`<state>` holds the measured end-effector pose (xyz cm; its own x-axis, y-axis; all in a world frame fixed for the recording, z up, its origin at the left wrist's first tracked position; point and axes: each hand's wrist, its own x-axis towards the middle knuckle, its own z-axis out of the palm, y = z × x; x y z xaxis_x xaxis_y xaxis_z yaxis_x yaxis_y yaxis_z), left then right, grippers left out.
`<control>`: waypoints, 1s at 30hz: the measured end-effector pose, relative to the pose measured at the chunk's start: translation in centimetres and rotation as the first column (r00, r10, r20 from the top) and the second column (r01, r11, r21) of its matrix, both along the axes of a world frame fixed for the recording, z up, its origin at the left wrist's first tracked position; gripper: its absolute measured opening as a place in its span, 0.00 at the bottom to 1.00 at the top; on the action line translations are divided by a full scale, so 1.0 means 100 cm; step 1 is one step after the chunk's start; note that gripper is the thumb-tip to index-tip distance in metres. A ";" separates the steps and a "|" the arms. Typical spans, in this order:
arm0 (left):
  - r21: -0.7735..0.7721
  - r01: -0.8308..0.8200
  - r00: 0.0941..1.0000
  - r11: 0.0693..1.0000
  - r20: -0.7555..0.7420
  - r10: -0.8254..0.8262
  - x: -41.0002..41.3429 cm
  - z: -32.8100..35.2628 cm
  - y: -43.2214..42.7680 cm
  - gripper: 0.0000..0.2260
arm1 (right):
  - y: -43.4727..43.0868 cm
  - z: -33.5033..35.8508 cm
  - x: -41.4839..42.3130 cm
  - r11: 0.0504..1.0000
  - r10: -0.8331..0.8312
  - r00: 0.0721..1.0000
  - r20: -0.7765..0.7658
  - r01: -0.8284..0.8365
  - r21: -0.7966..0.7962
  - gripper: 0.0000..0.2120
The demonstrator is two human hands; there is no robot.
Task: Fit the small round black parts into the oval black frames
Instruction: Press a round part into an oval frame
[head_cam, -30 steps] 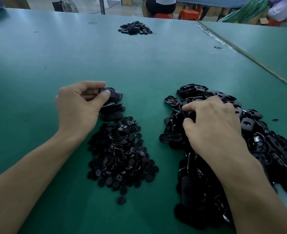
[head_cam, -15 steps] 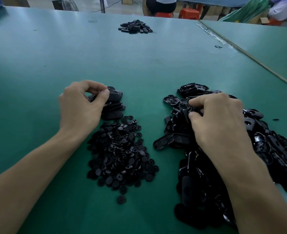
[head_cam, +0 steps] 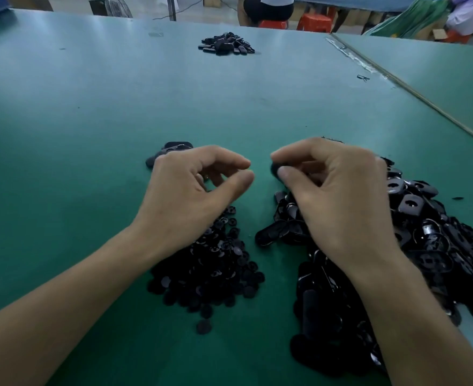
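Both hands have come off their piles and met over the counter. The right hand pinches an oval frame, only its end showing, pointing to 9 o'clock at the left hand, which is curled and seemingly empty. The round parts lie at the left hand's 6 o'clock.

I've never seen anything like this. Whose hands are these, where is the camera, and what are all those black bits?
No machine here: a person's two bare hands, filmed by a camera worn on their head, looking down at a green table. By the left hand lies a heap of small round parts; under the right hand, a heap of oval frames. A small stack sits beyond the left hand, another pile far off. The right hand pinches a dark piece; whether the left holds anything, I cannot tell.
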<state>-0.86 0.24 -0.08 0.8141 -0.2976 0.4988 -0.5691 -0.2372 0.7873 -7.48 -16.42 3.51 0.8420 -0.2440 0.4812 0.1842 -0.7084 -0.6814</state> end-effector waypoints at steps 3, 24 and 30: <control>-0.032 0.106 0.993 0.994 -0.047 -0.107 -0.004 0.000 -0.002 0.08 | 0.007 -0.007 0.003 0.965 0.177 0.983 -0.041 -0.165 0.202 0.13; -0.383 0.105 0.905 0.918 -0.346 -0.248 0.006 0.005 0.002 0.02 | 0.007 -0.011 0.006 0.948 0.172 0.983 -0.062 -0.149 0.280 0.09; -0.270 0.178 0.934 0.946 -0.257 -0.248 0.002 0.003 0.001 0.05 | 0.007 -0.013 0.007 0.939 0.146 0.988 -0.051 -0.123 0.320 0.05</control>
<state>-0.61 0.33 0.17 0.8621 -0.3809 0.3342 -0.3297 0.0792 0.9408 -6.82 -15.68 2.23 0.9073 -0.2552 0.3343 0.2044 -0.4271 -0.8808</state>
